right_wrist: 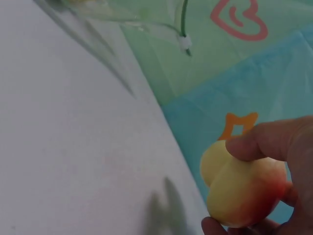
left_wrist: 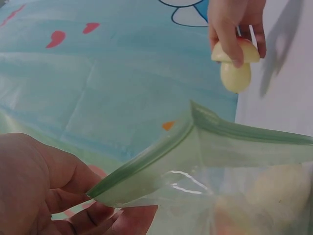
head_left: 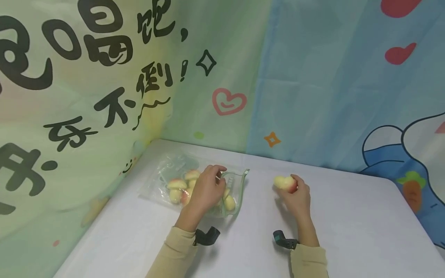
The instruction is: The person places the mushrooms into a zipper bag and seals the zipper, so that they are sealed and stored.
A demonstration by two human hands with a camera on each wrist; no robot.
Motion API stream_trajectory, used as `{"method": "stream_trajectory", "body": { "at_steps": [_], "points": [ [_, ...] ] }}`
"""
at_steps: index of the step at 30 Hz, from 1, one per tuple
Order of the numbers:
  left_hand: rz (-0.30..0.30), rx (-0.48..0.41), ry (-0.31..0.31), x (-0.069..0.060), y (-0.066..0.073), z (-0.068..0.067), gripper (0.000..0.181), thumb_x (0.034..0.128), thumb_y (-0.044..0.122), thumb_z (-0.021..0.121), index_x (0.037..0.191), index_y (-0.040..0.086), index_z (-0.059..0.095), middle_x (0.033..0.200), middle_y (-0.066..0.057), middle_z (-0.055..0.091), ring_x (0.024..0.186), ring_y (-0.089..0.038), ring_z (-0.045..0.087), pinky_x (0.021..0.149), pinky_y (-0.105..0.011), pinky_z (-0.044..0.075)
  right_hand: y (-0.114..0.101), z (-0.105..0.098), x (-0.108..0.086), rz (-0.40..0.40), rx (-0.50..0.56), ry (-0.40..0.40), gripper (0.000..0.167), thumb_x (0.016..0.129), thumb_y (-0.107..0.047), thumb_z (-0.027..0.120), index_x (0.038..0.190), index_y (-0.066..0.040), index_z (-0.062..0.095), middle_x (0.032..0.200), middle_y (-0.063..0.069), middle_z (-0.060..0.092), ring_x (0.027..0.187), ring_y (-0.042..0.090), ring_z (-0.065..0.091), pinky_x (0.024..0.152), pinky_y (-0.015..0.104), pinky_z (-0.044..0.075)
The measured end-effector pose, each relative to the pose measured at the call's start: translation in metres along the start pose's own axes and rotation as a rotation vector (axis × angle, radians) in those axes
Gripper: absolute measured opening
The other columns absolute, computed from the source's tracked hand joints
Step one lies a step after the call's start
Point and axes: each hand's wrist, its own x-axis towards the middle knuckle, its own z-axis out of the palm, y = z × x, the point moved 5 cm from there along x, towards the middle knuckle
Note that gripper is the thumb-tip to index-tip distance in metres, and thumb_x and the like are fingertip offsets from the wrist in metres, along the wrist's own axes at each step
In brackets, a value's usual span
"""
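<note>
A clear zip bag with a green seal lies on the left of the table, its mouth gaping to the right. Several yellow-and-red toy mushrooms show through its plastic. My left hand pinches the bag's green rim between thumb and fingers, seen closely in the left wrist view. To the right of the bag mouth, my right hand holds one toy mushroom by its red-tinged cap, above the table. Its pale yellow stem points toward the bag side in the head view. Part of the cap is hidden by my fingers.
The white table ends at the back against a printed cloth backdrop, with another printed cloth panel on the left. A black wrist camera sits on the left wrist and another black camera on the right.
</note>
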Motion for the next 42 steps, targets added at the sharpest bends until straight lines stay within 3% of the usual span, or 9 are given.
{"method": "stream_trajectory", "body": {
  "at_steps": [6,9,13,17,24,36,42],
  "points": [
    [0.01,0.005,0.01,-0.001,0.002,-0.003,0.028,0.0895,0.007,0.057,0.117,0.007,0.065,0.094,-0.005,0.058,0.082,-0.017,0.062,0.068,-0.031,0.05,-0.027,0.001,-0.008,-0.063,-0.032,-0.102,0.071,0.082,-0.02,0.074,0.143,-0.006,0.041,0.134,0.022,0.041,0.116,0.037,0.041,0.092,0.049,0.039],
    [0.01,-0.003,0.007,-0.001,0.003,-0.004,0.028,0.0897,0.007,0.057,0.117,0.006,0.065,0.095,-0.006,0.059,0.082,-0.018,0.062,0.069,-0.031,0.05,-0.04,0.004,-0.016,-0.111,-0.065,-0.191,0.071,0.082,-0.022,0.076,0.143,-0.006,0.042,0.134,0.021,0.043,0.116,0.038,0.044,0.091,0.049,0.041],
    [0.005,-0.006,-0.001,-0.001,0.004,-0.003,0.028,0.09,0.007,0.057,0.117,0.006,0.065,0.095,-0.006,0.058,0.083,-0.018,0.062,0.069,-0.031,0.05,-0.052,0.013,-0.027,-0.198,-0.096,-0.321,0.07,0.083,-0.022,0.076,0.143,-0.007,0.043,0.136,0.019,0.046,0.115,0.037,0.05,0.092,0.049,0.046],
    [0.01,-0.002,-0.001,-0.001,0.005,-0.003,0.028,0.0899,0.007,0.057,0.117,0.005,0.065,0.095,-0.006,0.058,0.083,-0.018,0.062,0.069,-0.031,0.05,-0.061,0.024,-0.036,-0.295,-0.096,-0.385,0.068,0.081,-0.017,0.078,0.141,-0.006,0.047,0.134,0.019,0.05,0.111,0.035,0.056,0.091,0.048,0.05],
    [0.01,0.005,-0.001,-0.001,0.004,0.0,0.029,0.0903,0.007,0.057,0.118,0.005,0.064,0.095,-0.006,0.058,0.083,-0.018,0.062,0.069,-0.032,0.05,-0.071,0.043,-0.047,-0.352,-0.11,-0.402,0.066,0.078,-0.015,0.08,0.137,-0.009,0.052,0.126,0.014,0.055,0.102,0.03,0.06,0.083,0.04,0.053],
    [0.033,-0.017,0.006,0.0,0.004,0.001,0.027,0.0895,0.006,0.058,0.116,0.004,0.065,0.095,-0.008,0.059,0.081,-0.018,0.063,0.069,-0.031,0.051,-0.084,0.062,-0.06,-0.451,-0.169,-0.401,0.069,0.07,-0.013,0.085,0.133,-0.007,0.056,0.116,0.01,0.059,0.092,0.02,0.056,0.079,0.036,0.048],
    [0.052,-0.025,0.01,-0.003,0.004,0.002,0.027,0.0898,0.006,0.057,0.116,0.004,0.064,0.097,-0.011,0.059,0.081,-0.019,0.062,0.068,-0.031,0.051,-0.083,0.073,-0.066,-0.44,-0.187,-0.397,0.069,0.07,-0.015,0.086,0.132,-0.009,0.057,0.116,0.009,0.059,0.09,0.019,0.055,0.079,0.036,0.047]
  ]
}}
